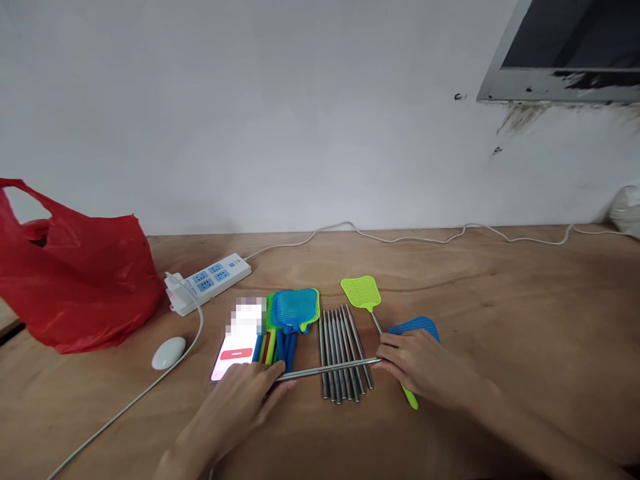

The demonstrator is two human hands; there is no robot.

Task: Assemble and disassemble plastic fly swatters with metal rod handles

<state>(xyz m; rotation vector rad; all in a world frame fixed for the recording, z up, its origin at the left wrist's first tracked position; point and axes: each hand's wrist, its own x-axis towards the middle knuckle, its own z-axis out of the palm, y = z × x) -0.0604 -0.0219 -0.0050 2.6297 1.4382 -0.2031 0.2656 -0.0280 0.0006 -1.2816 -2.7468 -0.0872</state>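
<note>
My left hand (240, 400) and my right hand (425, 367) pinch the two ends of one thin metal rod (327, 369), which lies crosswise over a row of several metal rods (344, 353) on the wooden table (525, 320). My right hand rests over a blue swatter head (417, 325) and the green-handled shaft of a yellow-green fly swatter (361, 292). A stack of fly swatters with a blue head on top (294, 310) lies just beyond my left hand, beside a lit phone (240, 340).
A red plastic bag (75, 280) sits at the left. A white power strip (210, 280) and its cable (415, 237) run along the back near the wall. A white oval device (169, 352) lies on a cord. A window frame (565, 60) is upper right.
</note>
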